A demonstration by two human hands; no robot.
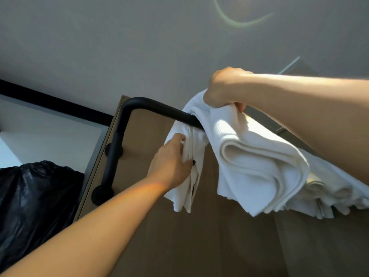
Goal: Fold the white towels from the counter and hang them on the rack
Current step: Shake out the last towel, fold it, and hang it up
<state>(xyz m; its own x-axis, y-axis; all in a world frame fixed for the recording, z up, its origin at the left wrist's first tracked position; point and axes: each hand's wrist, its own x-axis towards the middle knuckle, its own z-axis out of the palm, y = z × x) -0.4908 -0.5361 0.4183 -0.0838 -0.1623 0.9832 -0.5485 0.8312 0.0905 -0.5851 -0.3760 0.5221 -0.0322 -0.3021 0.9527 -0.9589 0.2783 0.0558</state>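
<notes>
A folded white towel is draped over the black rack bar, which bends down at its left end and is fixed to a wooden panel. My right hand grips the towel's top edge above the bar. My left hand clutches the towel's hanging part on the far side, below the bar. More white towels hang along the bar to the right, partly hidden by my right arm.
A wooden panel carries the rack's round black mounts. A black plastic bag sits at the lower left. A grey ceiling fills the top, with a black strip along the left wall.
</notes>
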